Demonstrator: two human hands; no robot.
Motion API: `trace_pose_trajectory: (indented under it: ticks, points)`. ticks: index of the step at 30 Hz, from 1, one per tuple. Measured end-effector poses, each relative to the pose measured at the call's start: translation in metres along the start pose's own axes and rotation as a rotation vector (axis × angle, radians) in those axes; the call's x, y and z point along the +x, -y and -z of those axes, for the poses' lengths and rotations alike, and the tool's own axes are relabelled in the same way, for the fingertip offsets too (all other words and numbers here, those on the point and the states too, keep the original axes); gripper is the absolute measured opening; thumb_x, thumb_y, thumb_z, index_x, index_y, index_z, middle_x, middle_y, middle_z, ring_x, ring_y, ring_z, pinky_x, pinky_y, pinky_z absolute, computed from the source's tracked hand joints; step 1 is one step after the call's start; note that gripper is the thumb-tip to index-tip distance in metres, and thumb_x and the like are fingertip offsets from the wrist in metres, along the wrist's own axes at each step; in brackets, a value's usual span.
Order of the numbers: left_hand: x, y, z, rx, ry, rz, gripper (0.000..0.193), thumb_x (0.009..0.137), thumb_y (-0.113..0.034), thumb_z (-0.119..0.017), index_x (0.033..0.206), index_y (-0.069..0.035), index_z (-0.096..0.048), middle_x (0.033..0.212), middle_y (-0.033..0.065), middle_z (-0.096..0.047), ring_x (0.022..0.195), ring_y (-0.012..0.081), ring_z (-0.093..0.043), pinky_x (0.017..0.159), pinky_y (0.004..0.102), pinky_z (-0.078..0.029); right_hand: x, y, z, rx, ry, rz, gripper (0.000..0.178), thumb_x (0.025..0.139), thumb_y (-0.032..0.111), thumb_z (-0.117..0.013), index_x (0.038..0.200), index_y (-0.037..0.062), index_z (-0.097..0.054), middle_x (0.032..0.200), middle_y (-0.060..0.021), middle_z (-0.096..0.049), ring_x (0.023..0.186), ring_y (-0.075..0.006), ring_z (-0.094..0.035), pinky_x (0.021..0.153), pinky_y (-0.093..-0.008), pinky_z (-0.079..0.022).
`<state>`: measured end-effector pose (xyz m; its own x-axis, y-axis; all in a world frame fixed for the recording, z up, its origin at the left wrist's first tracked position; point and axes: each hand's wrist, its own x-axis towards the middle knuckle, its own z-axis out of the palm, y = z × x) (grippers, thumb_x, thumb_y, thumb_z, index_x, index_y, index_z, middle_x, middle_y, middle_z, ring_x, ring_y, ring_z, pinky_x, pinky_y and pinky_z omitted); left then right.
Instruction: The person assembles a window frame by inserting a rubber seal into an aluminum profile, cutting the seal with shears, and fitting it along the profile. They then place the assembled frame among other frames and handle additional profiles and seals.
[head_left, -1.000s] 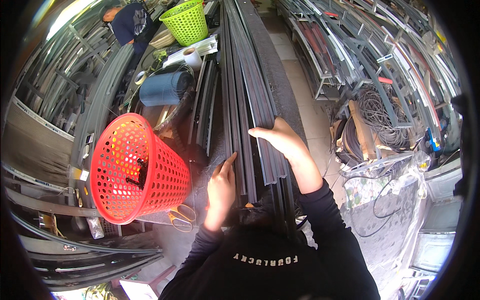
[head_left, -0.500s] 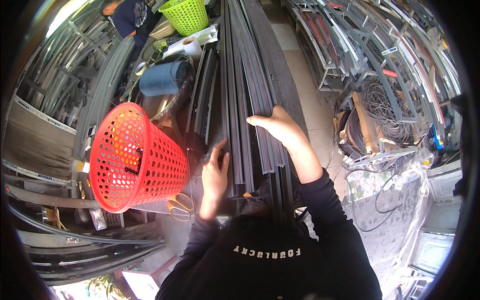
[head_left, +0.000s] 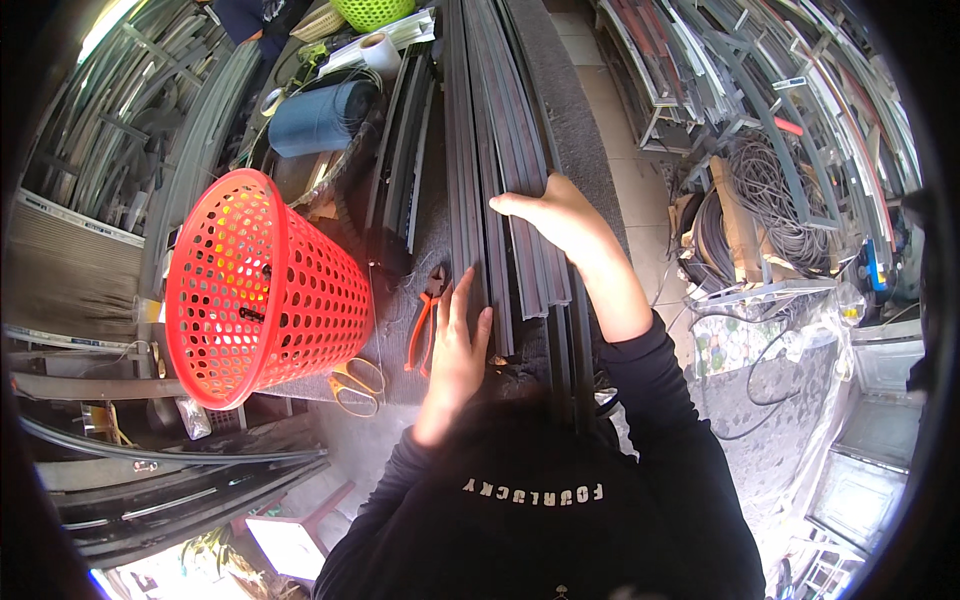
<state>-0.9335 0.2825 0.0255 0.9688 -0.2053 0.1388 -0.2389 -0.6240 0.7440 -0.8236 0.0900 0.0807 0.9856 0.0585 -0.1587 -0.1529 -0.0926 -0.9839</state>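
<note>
Long dark strip profiles (head_left: 471,190) lie lengthwise on the bench, their near ends uneven. My right hand (head_left: 565,222) is closed over the right-hand bundle (head_left: 535,250), thumb stretched across its top; the other fingers are hidden on the far side. Flat against the left edge of the strips rests my left hand (head_left: 455,355), fingers extended and apart, holding nothing. Just left of it lie pliers (head_left: 420,325) with orange-red handles. Two narrower dark strips (head_left: 568,360) project toward me from under the right-hand bundle.
A red perforated basket (head_left: 320,300) lies tipped on the left, with yellow-handled scissors (head_left: 357,385) nearby. Farther off are a blue roll (head_left: 322,118), a white roll (head_left: 380,52) and a green basket (head_left: 372,10). Racks of profiles and coiled cable (head_left: 775,195) stand right of the aisle.
My left hand has moved right, against the strips, and the left group now sits closer to the right bundle. The pliers have come into sight. My right hand keeps its hold.
</note>
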Motion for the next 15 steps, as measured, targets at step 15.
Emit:
trace_pose_trajectory:
  ticks: [15]
  points:
    - [-0.004, -0.015, -0.001, 0.358, -0.035, 0.018, 0.055, 0.09, -0.013, -0.056, 0.141, -0.03, -0.045, 0.143, 0.0303, -0.037, 0.09, 0.0446, -0.066, 0.072, 0.0468, -0.058, 0.007, -0.033, -0.021, 0.061, -0.025, 0.057, 0.042, 0.065, 0.012, -0.079, 0.091, -0.0157, -0.062, 0.088, -0.0235, -0.068, 0.082, -0.0261, -0.069, 0.075, -0.0344, -0.055]
